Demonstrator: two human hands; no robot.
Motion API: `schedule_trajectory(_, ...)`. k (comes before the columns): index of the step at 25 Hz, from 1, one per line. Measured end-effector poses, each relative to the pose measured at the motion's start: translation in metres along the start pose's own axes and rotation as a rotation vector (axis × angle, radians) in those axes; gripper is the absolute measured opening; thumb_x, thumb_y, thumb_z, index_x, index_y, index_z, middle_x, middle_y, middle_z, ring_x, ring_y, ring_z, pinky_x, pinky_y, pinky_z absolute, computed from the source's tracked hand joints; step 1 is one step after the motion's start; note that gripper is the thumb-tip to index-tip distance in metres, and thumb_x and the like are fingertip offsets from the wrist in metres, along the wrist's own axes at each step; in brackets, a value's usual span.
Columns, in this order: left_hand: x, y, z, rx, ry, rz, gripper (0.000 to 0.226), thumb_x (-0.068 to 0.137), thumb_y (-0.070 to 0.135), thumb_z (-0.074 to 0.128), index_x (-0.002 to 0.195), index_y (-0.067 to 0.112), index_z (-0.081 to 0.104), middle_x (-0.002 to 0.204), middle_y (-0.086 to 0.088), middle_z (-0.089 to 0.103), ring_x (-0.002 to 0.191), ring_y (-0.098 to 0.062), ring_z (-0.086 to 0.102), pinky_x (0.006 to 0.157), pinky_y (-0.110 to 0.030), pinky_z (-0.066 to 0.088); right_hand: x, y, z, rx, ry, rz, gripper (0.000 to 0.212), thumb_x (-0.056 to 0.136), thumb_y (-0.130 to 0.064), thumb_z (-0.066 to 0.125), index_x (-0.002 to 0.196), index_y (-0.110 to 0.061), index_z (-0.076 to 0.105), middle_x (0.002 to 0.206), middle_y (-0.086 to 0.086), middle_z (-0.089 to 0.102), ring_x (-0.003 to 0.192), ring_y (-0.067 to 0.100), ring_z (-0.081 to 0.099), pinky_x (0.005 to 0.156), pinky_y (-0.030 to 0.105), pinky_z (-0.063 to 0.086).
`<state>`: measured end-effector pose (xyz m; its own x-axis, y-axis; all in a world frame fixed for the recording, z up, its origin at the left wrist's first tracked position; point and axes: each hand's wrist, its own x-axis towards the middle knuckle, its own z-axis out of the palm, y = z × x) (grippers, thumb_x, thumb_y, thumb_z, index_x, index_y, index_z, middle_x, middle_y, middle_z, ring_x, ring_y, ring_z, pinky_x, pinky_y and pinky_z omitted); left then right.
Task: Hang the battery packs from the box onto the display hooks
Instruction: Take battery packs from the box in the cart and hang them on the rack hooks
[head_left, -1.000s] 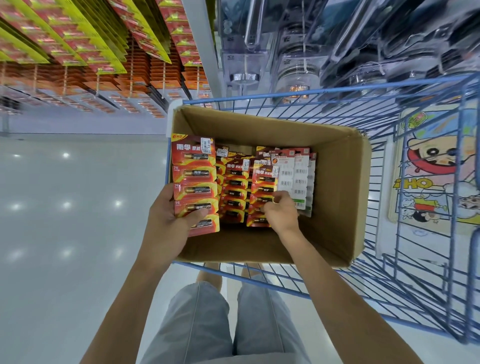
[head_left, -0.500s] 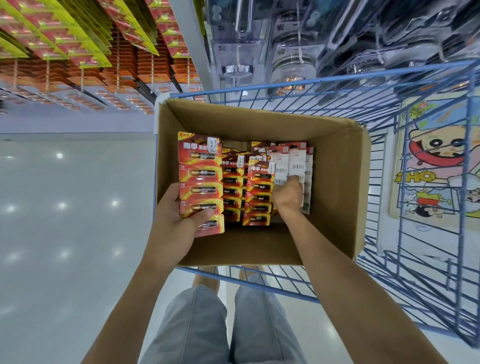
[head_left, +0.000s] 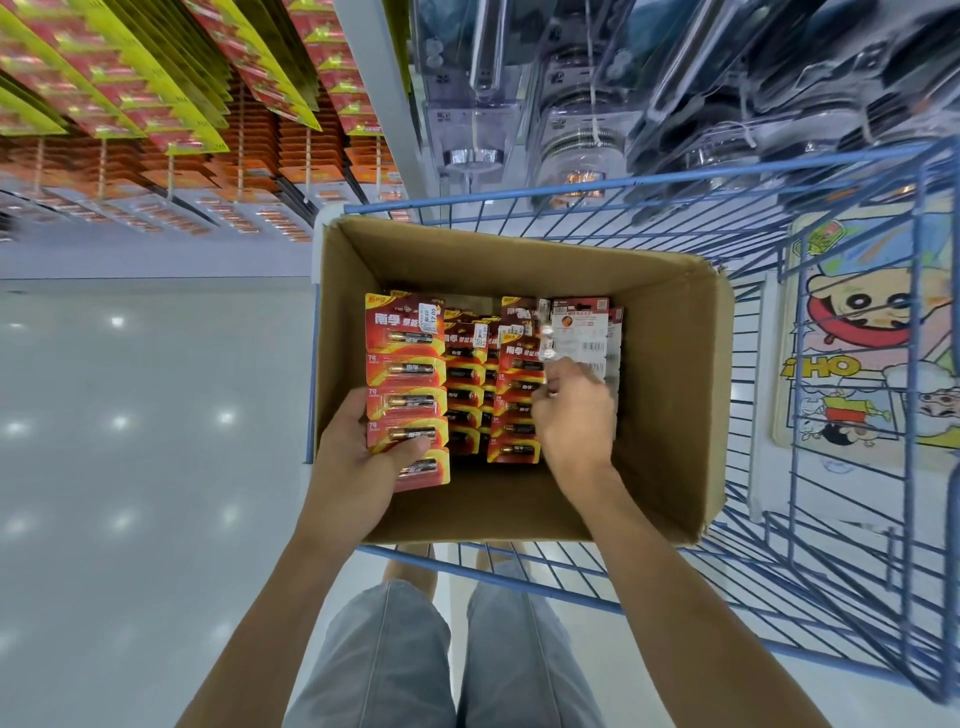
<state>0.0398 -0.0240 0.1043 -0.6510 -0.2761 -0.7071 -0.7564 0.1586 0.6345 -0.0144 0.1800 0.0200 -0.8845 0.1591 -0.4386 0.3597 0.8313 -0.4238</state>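
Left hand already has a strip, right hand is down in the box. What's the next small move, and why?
Probably pinch the row of packs under the right hand and lift it clear of the box. The left hand already grips a strip of battery packs; the right fingers only curl at that row's edge, and nothing there looks raised.

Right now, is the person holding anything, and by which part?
The left hand grips a strip of battery packs by its lower end, thumb on its front. The right hand is among the packs in the box; its grip cannot be told.
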Motion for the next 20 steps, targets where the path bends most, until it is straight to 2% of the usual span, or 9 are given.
schedule_trajectory(3,0.003,-0.006,0.002,0.02,0.025,-0.011,0.049,0.088,0.019,0.081,0.124,0.035,0.053,0.116,0.01,0.069,0.109,-0.016,0.069,0.086,-0.029,0.055,-0.008,-0.021,0.015,-0.143,-0.217,-0.135,0.045,0.095,-0.005,0.066,0.138,-0.013,0.054,0.133,0.009,0.058,0.11,0.025,0.067,0.091,0.036,0.06)
schedule_trajectory(5,0.003,-0.009,0.003,0.029,0.044,-0.018,0.049,0.087,0.021,0.081,0.125,0.034,0.052,0.118,0.009,0.069,0.108,-0.015,0.069,0.084,-0.026,0.054,-0.005,-0.03,0.024,-0.242,-0.321,-0.208,0.054,0.094,-0.004,0.067,0.144,-0.011,0.048,0.142,0.012,0.051,0.119,0.03,0.064,0.095,0.038,0.058)
schedule_trajectory(8,0.004,-0.009,0.006,0.035,0.055,-0.017,0.05,0.087,0.022,0.081,0.126,0.034,0.052,0.119,0.009,0.067,0.103,-0.01,0.068,0.077,-0.02,0.05,0.002,-0.034,0.029,-0.338,-0.401,-0.238,0.05,0.095,-0.001,0.065,0.142,-0.006,0.049,0.143,0.016,0.048,0.119,0.033,0.063,0.094,0.037,0.055)
schedule_trajectory(11,0.007,-0.01,0.007,0.032,0.062,-0.019,0.05,0.087,0.022,0.081,0.127,0.033,0.053,0.12,0.007,0.069,0.107,-0.013,0.068,0.08,-0.023,0.052,0.003,-0.032,0.033,-0.394,-0.445,-0.258,0.04,0.095,0.001,0.064,0.134,-0.004,0.057,0.138,0.016,0.051,0.116,0.032,0.064,0.093,0.036,0.055)
schedule_trajectory(17,0.012,-0.012,0.009,0.036,0.074,-0.031,0.05,0.088,0.022,0.081,0.127,0.034,0.052,0.121,0.007,0.068,0.108,-0.013,0.067,0.079,-0.021,0.051,0.007,-0.022,0.037,-0.245,-0.387,-0.235,0.032,0.095,-0.006,0.067,0.127,-0.007,0.064,0.137,0.011,0.054,0.115,0.03,0.063,0.096,0.038,0.056)
schedule_trajectory(20,0.012,-0.011,0.009,0.028,0.07,-0.041,0.05,0.088,0.022,0.08,0.126,0.035,0.051,0.116,0.011,0.068,0.1,-0.008,0.068,0.073,-0.018,0.049,0.013,-0.003,0.032,-0.003,-0.175,-0.148,0.028,0.096,-0.012,0.066,0.124,-0.016,0.068,0.133,0.003,0.056,0.117,0.022,0.062,0.098,0.036,0.057)
